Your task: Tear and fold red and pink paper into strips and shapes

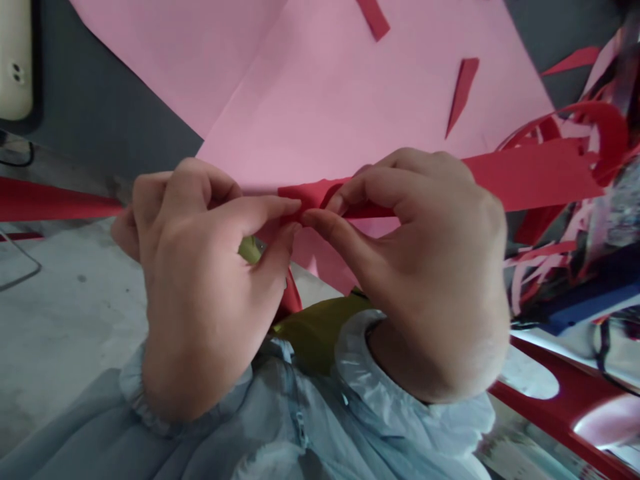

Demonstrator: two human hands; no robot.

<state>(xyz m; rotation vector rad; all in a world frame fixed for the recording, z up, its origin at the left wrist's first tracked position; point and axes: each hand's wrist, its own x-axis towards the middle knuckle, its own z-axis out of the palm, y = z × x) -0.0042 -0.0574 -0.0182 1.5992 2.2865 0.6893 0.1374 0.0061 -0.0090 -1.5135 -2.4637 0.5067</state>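
Observation:
A red strip (311,191), perhaps paper or thin foam, is pinched between my two hands over the near edge of a pink sheet (350,113). My left hand (200,273) closes thumb and forefinger on its left end. Right beside those fingertips, my right hand (425,253) grips it with thumb and bent fingers. A wider red length (535,175) emerges to the right of my right hand; whether it is one piece with the pinched part is hidden. Two small red scraps, one a bent rectangle (375,19) and one a pointed sliver (461,97), lie on the pink sheet.
A pale phone (16,60) lies at the upper left on the dark tabletop (125,120). Tangled red and pink offcuts (555,260) crowd the right side, near a dark blue object (595,290). A red band (55,200) runs along the left.

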